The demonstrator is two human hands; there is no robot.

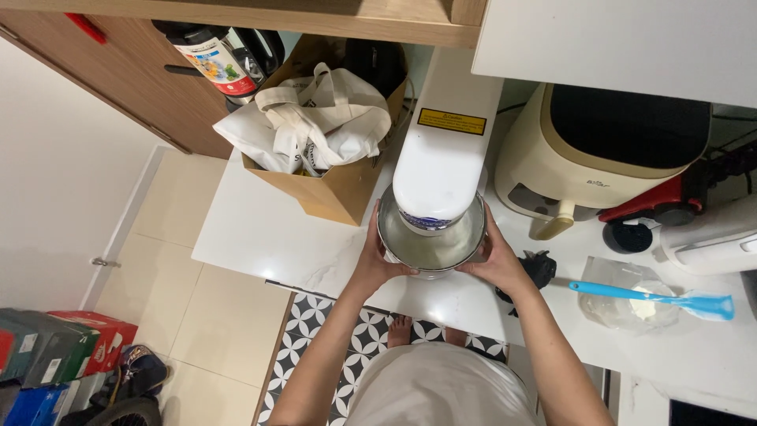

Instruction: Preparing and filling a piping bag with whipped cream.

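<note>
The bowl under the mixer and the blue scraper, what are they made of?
The bowl, held by the left hand and right hand, looks like shiny bare metal, probably steel: silvery grey with soft reflections. The blue scraper looks like smooth plastic or silicone: one even bright colour, slightly see-through at the blade.

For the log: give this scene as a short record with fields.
left hand: grips the left side of the bowl
right hand: grips the bowl's right side
bowl: steel, under the head of the white mixer
counter: white
right of the hands: blue spatula on a clear bag; cream air fryer behind
left of the mixer: cardboard box with cloth bags
</note>
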